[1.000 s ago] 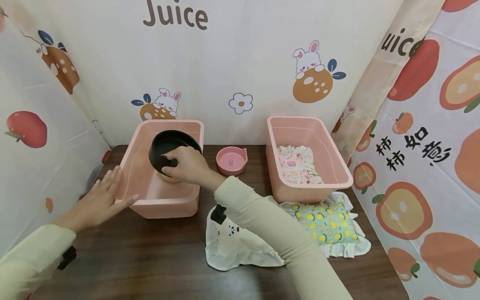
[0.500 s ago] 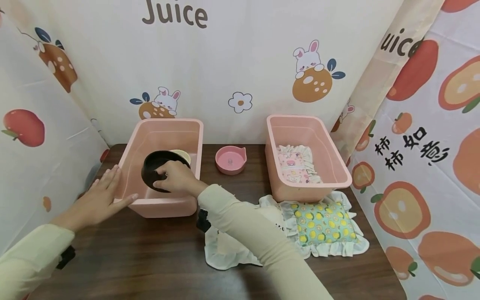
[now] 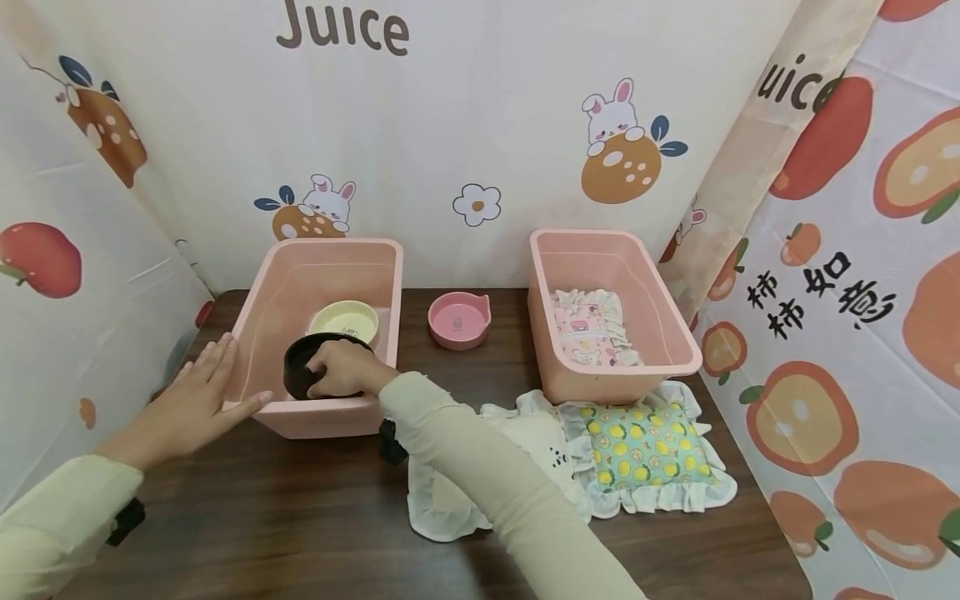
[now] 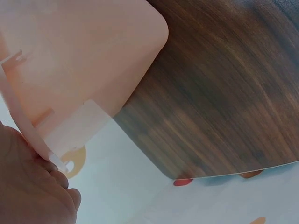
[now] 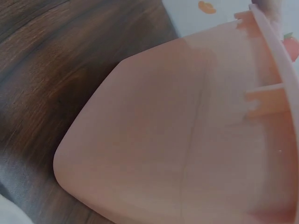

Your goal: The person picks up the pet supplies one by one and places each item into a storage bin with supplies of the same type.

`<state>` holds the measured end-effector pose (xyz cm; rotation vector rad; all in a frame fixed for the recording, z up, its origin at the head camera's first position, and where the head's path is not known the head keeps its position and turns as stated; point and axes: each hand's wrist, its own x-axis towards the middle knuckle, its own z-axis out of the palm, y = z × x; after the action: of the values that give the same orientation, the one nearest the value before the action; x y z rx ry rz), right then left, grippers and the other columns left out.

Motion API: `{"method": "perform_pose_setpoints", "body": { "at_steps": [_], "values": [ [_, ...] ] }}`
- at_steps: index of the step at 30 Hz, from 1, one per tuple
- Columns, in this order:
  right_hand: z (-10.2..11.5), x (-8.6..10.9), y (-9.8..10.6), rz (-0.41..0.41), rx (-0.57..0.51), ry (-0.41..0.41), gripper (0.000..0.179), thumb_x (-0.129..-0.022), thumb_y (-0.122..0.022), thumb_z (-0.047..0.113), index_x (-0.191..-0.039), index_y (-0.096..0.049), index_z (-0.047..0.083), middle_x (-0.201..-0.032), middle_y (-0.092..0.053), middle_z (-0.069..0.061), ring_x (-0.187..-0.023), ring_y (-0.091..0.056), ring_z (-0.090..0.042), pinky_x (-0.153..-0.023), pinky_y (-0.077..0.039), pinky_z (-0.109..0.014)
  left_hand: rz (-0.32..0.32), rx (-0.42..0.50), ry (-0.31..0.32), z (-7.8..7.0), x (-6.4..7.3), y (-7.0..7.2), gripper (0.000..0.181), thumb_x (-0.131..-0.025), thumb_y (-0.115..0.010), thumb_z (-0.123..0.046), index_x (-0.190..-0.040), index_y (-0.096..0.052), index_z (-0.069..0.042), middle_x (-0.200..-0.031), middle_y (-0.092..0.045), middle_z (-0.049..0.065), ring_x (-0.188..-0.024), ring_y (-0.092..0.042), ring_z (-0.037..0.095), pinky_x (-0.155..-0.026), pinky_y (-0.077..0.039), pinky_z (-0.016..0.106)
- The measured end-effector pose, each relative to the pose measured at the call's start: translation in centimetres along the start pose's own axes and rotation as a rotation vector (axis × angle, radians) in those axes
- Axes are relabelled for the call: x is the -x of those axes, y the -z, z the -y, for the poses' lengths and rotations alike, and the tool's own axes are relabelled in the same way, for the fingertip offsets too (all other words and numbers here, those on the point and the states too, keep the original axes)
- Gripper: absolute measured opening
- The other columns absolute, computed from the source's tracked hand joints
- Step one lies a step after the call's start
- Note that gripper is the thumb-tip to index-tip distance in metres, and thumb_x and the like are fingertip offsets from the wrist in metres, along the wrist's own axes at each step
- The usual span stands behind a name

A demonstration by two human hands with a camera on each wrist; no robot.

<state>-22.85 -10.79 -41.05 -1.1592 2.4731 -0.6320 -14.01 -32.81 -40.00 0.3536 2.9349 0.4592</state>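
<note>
My right hand (image 3: 347,368) grips a black round bowl (image 3: 298,377) inside the left pink bin (image 3: 258,293), near its front wall. The bowl's lower part is hidden by that wall. Just behind it in the bin sits a pale yellow bowl (image 3: 345,318). My left hand (image 3: 191,398) rests on the bin's left front rim with its fingers extended. In the left wrist view, the left hand (image 4: 35,182) touches the rim at the lower left. The right wrist view is filled by the bin's outer wall (image 5: 140,135), and the bowl is out of its sight.
A pink dish (image 3: 459,321) with a pointed ear stands between the bins. The right pink bin (image 3: 543,333) holds a pink patterned cushion (image 3: 588,329). Before it lie a lemon-print cushion (image 3: 648,446) and a cream frilled cushion (image 3: 536,433), partly under my right sleeve, on the wooden table (image 3: 300,517).
My right hand has moved the black bowl down and toward the bin's front wall. The pale yellow bowl behind has come into sight. My left hand stays on the rim.
</note>
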Motion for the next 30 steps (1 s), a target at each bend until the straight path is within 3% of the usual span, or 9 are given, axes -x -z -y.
{"method": "perform_pose_setpoints", "body": {
  "at_steps": [5,12,17,22,25,30],
  "values": [
    [-0.1,-0.5,-0.4,0.027,0.045,-0.039,0.045,-0.085,-0.073,0.024,-0.056,-0.039,0.017,-0.052,-0.028,0.008,-0.05,-0.029,-0.002,-0.047,-0.022,-0.018,-0.007,0.003,0.003,0.0,0.1,0.0,0.098,-0.094,-0.048,-0.055,-0.149,0.005,0.007,-0.155,0.008,0.031,-0.141,0.004,0.052,-0.112,0.006,0.061],
    [-0.2,-1.0,-0.9,0.079,0.083,-0.064,0.031,-0.084,-0.074,0.023,-0.059,-0.054,0.019,-0.054,-0.045,0.011,-0.06,-0.043,-0.003,-0.052,-0.035,-0.017,-0.016,-0.002,0.004,0.0,0.2,-0.1,0.098,-0.094,-0.049,-0.055,-0.15,0.004,0.006,-0.155,0.007,0.031,-0.141,0.0,0.052,-0.113,0.005,0.06],
    [-0.2,-1.3,-1.1,0.089,0.135,-0.11,0.023,-0.081,-0.076,0.027,-0.064,-0.062,0.021,-0.065,-0.055,0.012,-0.07,-0.049,-0.003,-0.056,-0.04,-0.019,-0.011,-0.002,0.013,0.0,0.1,-0.1,0.099,-0.093,-0.049,-0.056,-0.15,0.004,0.006,-0.155,0.007,0.032,-0.14,0.0,0.052,-0.113,0.005,0.06],
    [-0.5,-1.5,-1.2,0.086,0.16,-0.153,0.002,-0.079,-0.076,0.03,-0.081,-0.075,0.03,-0.083,-0.065,0.016,-0.077,-0.052,-0.002,-0.061,-0.044,-0.021,-0.008,-0.002,0.018,0.0,0.0,0.0,0.099,-0.093,-0.049,-0.057,-0.15,0.004,0.005,-0.155,0.008,0.031,-0.141,0.001,0.051,-0.113,0.005,0.061],
    [-0.6,-1.7,-1.2,0.097,0.155,-0.189,0.004,-0.079,-0.076,0.028,-0.077,-0.073,0.028,-0.079,-0.063,0.015,-0.074,-0.051,-0.003,-0.059,-0.043,-0.022,-0.008,0.0,0.015,0.0,0.0,0.0,0.099,-0.093,-0.049,-0.056,-0.15,0.005,0.004,-0.155,0.008,0.03,-0.142,0.002,0.05,-0.113,0.005,0.061],
    [-0.6,-1.7,-1.1,0.127,0.145,-0.215,0.025,-0.081,-0.075,0.024,-0.061,-0.06,0.019,-0.064,-0.055,0.01,-0.068,-0.048,-0.007,-0.054,-0.038,-0.021,-0.006,0.005,0.017,0.0,0.1,0.0,0.099,-0.093,-0.049,-0.056,-0.15,0.005,0.004,-0.155,0.008,0.03,-0.141,0.002,0.051,-0.112,0.004,0.062]
  ]
}}
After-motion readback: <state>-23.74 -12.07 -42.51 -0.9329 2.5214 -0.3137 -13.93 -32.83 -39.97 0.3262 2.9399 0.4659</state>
